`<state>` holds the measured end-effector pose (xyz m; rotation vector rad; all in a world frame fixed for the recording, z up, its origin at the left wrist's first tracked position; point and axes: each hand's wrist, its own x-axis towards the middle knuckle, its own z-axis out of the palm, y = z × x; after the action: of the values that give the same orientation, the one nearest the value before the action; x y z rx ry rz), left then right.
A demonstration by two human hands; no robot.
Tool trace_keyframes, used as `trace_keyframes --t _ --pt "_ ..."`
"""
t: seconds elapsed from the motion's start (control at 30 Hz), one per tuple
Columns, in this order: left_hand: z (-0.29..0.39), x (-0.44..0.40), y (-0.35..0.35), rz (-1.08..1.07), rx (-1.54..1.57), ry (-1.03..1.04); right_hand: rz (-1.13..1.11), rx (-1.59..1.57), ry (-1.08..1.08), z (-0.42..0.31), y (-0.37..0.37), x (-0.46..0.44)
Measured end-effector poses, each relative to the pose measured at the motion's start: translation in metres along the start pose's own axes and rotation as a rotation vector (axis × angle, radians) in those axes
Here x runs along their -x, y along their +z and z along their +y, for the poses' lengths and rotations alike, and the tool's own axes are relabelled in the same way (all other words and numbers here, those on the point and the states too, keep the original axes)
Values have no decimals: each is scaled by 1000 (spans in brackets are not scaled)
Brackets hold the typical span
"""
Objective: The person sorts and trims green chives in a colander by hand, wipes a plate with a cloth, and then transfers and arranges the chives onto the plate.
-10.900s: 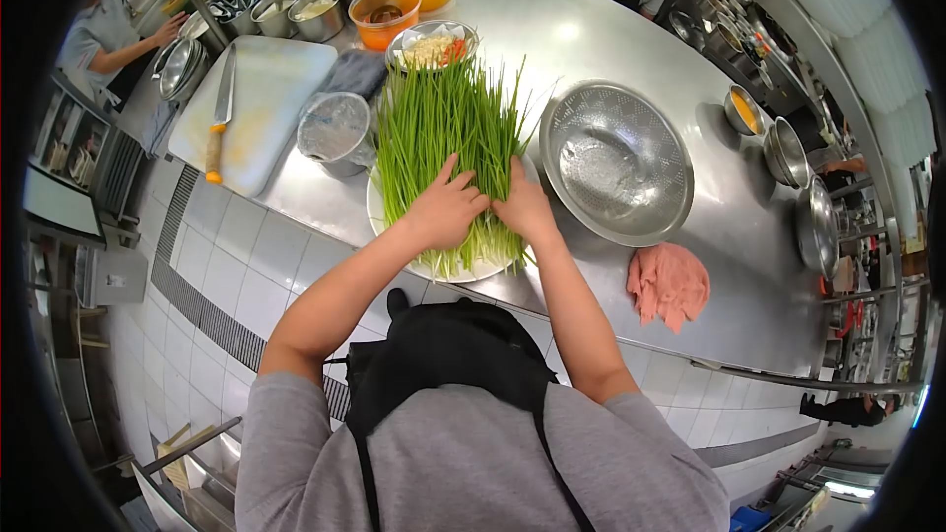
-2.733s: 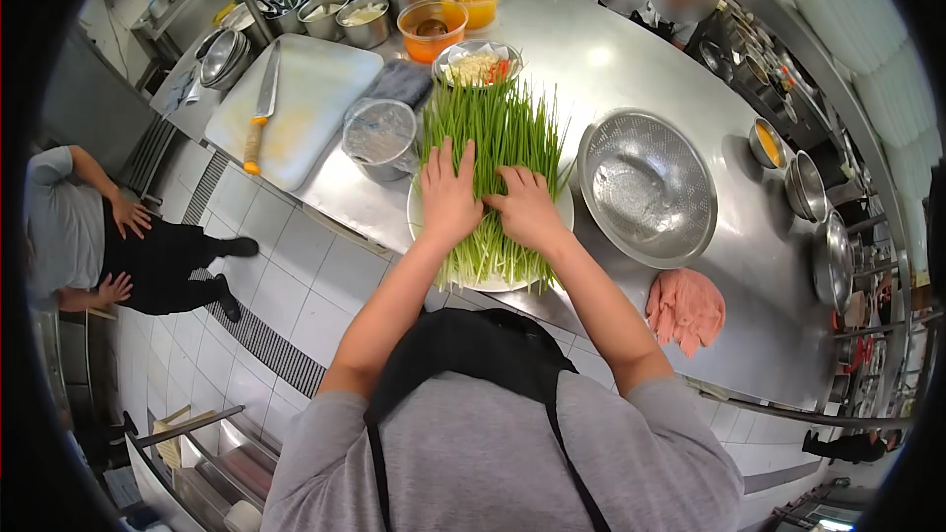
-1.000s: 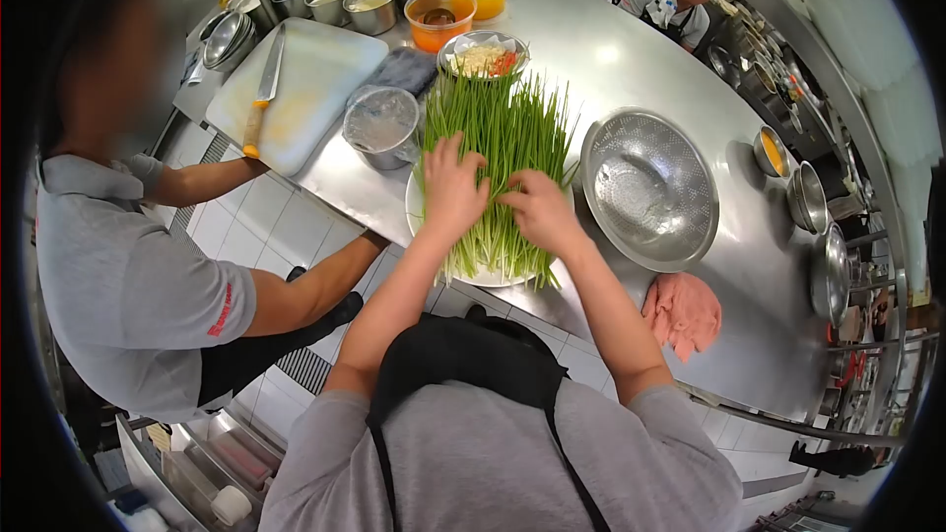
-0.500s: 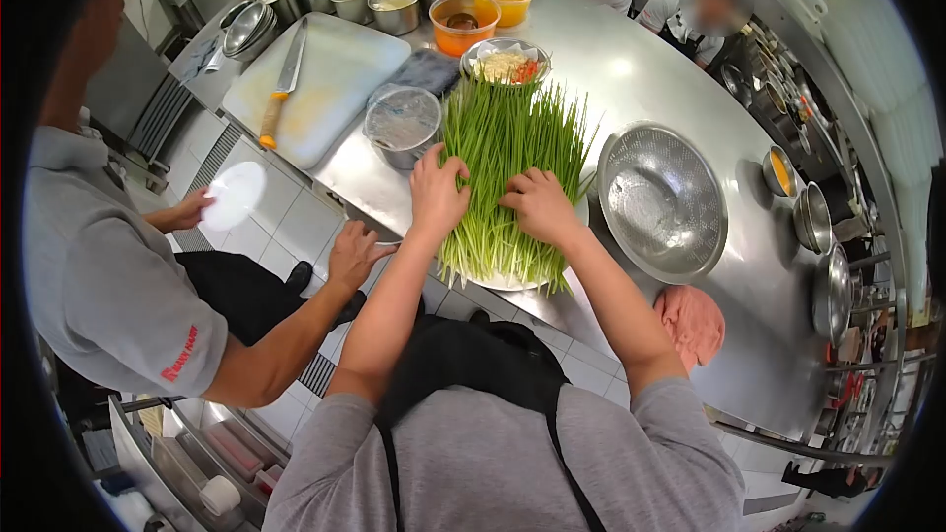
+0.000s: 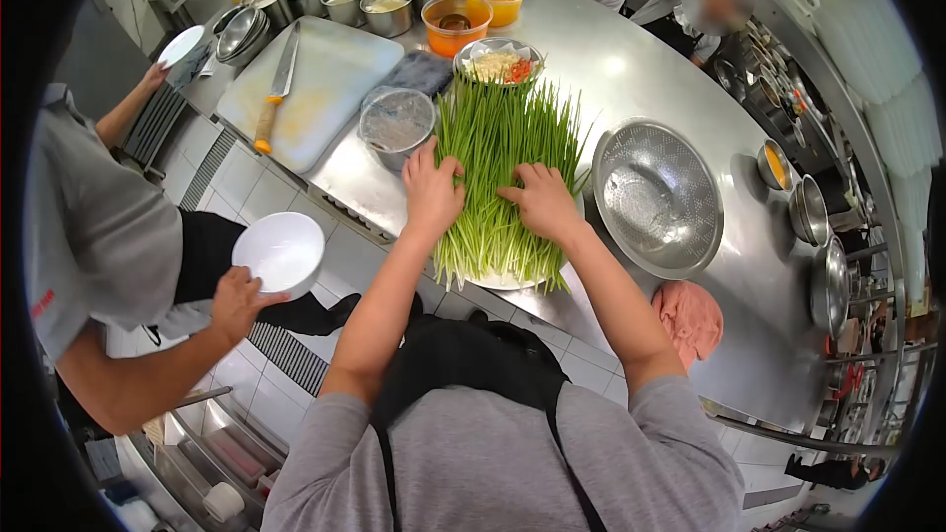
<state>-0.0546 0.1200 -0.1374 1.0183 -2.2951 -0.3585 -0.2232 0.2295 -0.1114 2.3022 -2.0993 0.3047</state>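
Observation:
A wide, dense bundle of long green chives [image 5: 505, 138] lies in front of me, pale ends toward my body. Under it shows the rim of a white plate [image 5: 512, 282] at the counter's edge. My left hand [image 5: 434, 187] presses the left side of the bundle, fingers bent around the stalks. Over the right half, my right hand [image 5: 542, 199] has its fingers curled into the chives, with the fingertips partly hidden among them. Close beyond my left hand stands a clear lidded tub [image 5: 397, 120]. To the right of the chives sits a perforated metal colander [image 5: 658, 199].
A knife [image 5: 281, 79] lies on a white cutting board [image 5: 325, 79]. Behind are orange-filled tubs [image 5: 455, 28] and several metal containers. A pink cloth [image 5: 688, 320] lies at the front edge. At my left, a co-worker holds a white bowl [image 5: 279, 251] and a white dish [image 5: 182, 46].
The co-worker at left has moved left and back, lifting the white dish toward the counter, and a white bowl now shows in their other hand. My hands stay almost in place on the chives.

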Motion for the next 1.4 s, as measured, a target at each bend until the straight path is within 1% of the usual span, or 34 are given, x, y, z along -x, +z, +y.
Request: trace_keyframes --t 0.07,0.1,0.17,0.23,0.27,0.33,0.37,0.43,0.47,0.5,0.53,0.57,0.6,0.63,0.67,0.7,0.73,0.77,0.8,0.87,0.97,1.03,1.07,1.13,1.17,1.23,1.27,1.3,1.33,1.37,1.4 --pt "0 1 0 -5 26 1 82 -30 -30 -2 -2 0" --pt "2 1 0 21 43 9 82 -29 -28 -4 -1 -2" --pt "9 3 -5 47 63 16 121 -83 -143 -13 2 -6" --pt "21 7 -20 -43 39 -68 85 -58 -183 -18 11 -8" --pt "22 11 -23 -43 39 -68 50 -34 -223 -20 13 -8" --pt "22 15 -29 -143 -7 -136 31 -46 -197 -17 12 -5" --pt "20 15 -32 -142 -8 -137 11 -59 -172 -15 10 -4" --pt "18 19 -38 -260 127 -281 -7 -58 -149 -10 6 3" --pt "16 21 -39 -261 127 -282 -18 -50 -123 -10 2 4" --pt "14 23 -39 -190 147 -257 -21 -51 -123 -11 0 6" --pt "12 24 -40 -117 167 -231 75 -78 -100 -14 -4 8" --pt "12 23 -44 -120 168 -235 167 -109 -76 -19 -8 12" --pt "13 20 -50 -248 146 -286 162 -112 -77 -27 -16 15" --pt "13 20 -53 -378 122 -336 28 -123 -24 -38 -24 18" --pt "9 22 -48 -381 121 -338 -103 -133 28 -47 -26 21" --pt "5 24 -39 -428 137 -303 -105 -136 31 -56 -20 29" --pt "1 26 -32 -471 154 -267 -87 -245 -32 -64 -11 36" --pt "3 25 -30 -473 154 -266 -69 -355 -96 -72 -5 42" --pt "5 25 -28 -439 171 -244 -71 -357 -93 -82 -5 46" --pt "3 24 -23 -406 189 -223 108 -485 -109 -99 -9 51" --pt "-8 20 -17 -392 167 -229 88 -433 -160 -107 12 53" --pt "-11 15 -18 -417 330 -334 121 -405 -142 -108 30 49" --pt "-12 14 -18 -418 330 -335 149 -394 -126 -107 34 43" --pt "-14 16 -17 -348 427 -364 173 -388 -101 -109 40 39" --pt "-9 15 -22 -350 428 -365 209 -428 -121 -111 39 35" --pt "0 16 -32 -332 198 -326 243 -470 -145 -109 35 30" --pt "-1 20 -33 -333 197 -329 277 -477 -120 -103 30 31" --pt "-2 24 -32 -211 159 -283 311 -482 -95 -96 25 32" --pt "-3 29 -32 -91 120 -238 323 -461 -1 -82 17 29" --pt "1 33 -39 -92 121 -243 333 -439 94 -66 8 24" --pt "6 35 -51 -93 131 -256 276 -429 167 -51 0 18"
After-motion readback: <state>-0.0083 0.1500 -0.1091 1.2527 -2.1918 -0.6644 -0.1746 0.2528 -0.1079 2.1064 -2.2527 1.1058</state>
